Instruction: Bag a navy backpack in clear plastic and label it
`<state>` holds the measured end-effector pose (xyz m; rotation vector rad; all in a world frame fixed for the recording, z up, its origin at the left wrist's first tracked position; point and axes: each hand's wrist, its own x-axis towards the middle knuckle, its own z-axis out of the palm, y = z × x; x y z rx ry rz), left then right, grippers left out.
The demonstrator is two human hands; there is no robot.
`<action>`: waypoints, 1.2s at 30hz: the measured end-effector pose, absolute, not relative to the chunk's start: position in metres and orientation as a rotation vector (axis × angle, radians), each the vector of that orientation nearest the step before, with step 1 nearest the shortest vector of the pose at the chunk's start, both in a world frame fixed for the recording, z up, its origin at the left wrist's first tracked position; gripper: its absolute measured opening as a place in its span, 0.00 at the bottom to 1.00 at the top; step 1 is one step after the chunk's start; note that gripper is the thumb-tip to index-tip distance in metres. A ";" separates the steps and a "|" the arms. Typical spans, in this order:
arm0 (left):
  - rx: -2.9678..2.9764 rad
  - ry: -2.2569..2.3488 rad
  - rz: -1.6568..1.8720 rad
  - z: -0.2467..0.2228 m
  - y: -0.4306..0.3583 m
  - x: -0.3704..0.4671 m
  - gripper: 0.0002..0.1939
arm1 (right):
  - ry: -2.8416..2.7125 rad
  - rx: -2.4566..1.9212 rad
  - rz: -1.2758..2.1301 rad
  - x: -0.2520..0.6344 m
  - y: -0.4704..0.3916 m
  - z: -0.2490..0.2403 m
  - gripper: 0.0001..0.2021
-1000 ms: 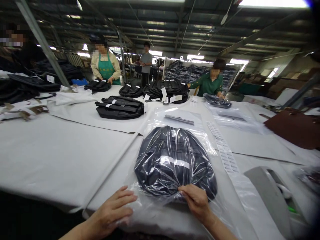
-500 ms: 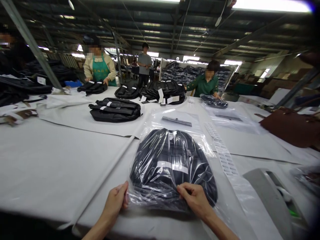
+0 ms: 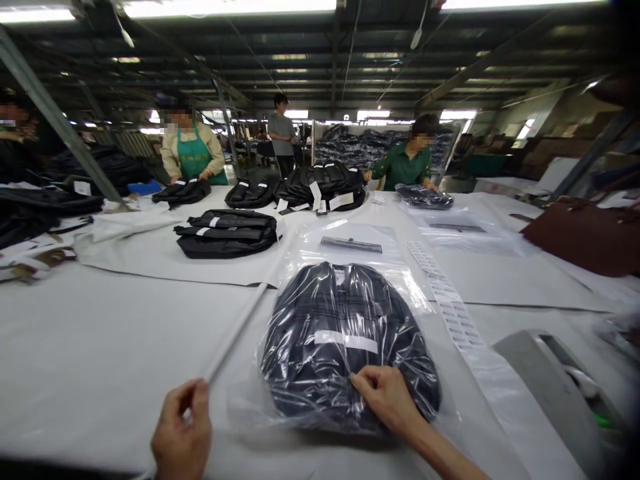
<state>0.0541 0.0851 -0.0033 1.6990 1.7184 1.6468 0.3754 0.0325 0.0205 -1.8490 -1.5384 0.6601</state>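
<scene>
In front of me a black backpack [image 3: 345,303] lies on the white table inside a clear plastic bag [image 3: 295,410]. Thumb and fingertips of my right hand [image 3: 385,397] are pinched on the plastic near the backpack's lower middle. My left hand [image 3: 183,427] is apart from the bag, to its left, over the table. Its fingers are curled with thumb and forefinger close together; whether something small sits between them I cannot make out. A white strip [image 3: 345,341] crosses the backpack's front.
Flat plastic bags [image 3: 353,245] lie beyond the backpack. A sheet of printed labels [image 3: 450,307] runs along its right, beside a grey device [image 3: 545,393]. Another black backpack [image 3: 227,233] lies at the back left. Co-workers [image 3: 193,150] handle bags across the table; a brown handbag [image 3: 585,233] is at right.
My left hand has drawn away from the plastic bag's lower left corner, moving left and towards me. The right hand keeps its pinch. The view has shifted slightly.
</scene>
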 end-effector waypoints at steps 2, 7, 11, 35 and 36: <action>2.433 0.899 1.564 0.023 0.073 0.083 0.05 | -1.540 -1.845 0.655 0.376 0.033 0.020 0.20; 2.694 0.018 0.601 0.048 0.079 0.189 0.09 | -1.550 -1.793 0.730 0.382 0.032 0.020 0.19; 2.446 0.456 0.552 0.025 0.099 0.223 0.04 | -1.505 -1.735 0.854 0.383 0.037 0.018 0.20; 2.175 0.540 0.475 0.028 0.106 0.222 0.06 | -1.483 -1.579 0.568 0.492 -0.070 0.045 0.09; 2.173 0.546 0.482 0.029 0.106 0.223 0.07 | -1.161 -1.654 0.707 0.497 -0.068 0.039 0.11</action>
